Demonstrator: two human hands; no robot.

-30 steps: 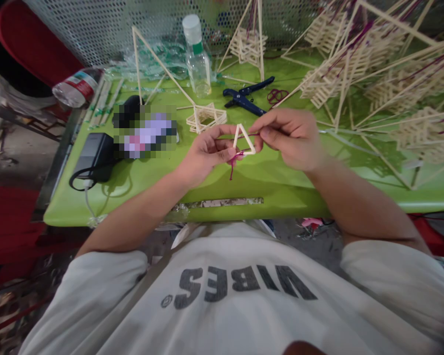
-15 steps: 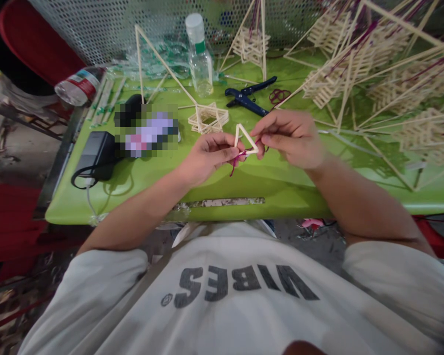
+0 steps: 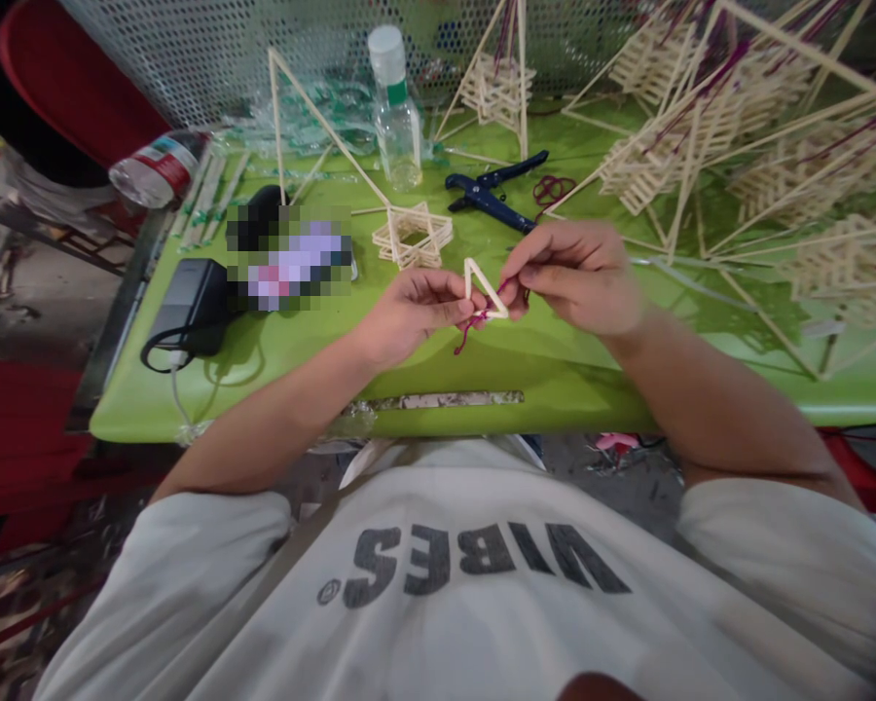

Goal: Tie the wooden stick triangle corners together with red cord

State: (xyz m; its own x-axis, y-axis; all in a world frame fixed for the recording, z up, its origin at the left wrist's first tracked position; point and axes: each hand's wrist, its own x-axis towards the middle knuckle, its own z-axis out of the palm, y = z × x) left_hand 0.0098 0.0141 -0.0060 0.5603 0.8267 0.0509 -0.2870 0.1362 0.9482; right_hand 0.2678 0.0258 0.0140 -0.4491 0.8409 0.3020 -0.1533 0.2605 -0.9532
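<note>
Between my hands is a small triangle of pale wooden sticks. My left hand pinches its left corner between thumb and fingers. A purple string is looped around the triangle's lower side, and its loose end dangles below my left fingertips. My right hand is closed at the triangle's right side, pinching another stretch of that string. Just behind my left hand lies a star-shaped frame of stacked sticks. Dark blue cutting pliers lie with handles apart beyond my right hand, beside a coil of dark red string.
Several stick lanterns with tall frames crowd the right of the green table. A clear bottle stands at the back. To the left are a black adapter, a blurred phone-like object and a tipped bottle. A flat strip lies near the front edge.
The triangle has tilted and dropped slightly between my fingers. My right fingertips have shifted a little, still pinching the string. The things on the table stay in place.
</note>
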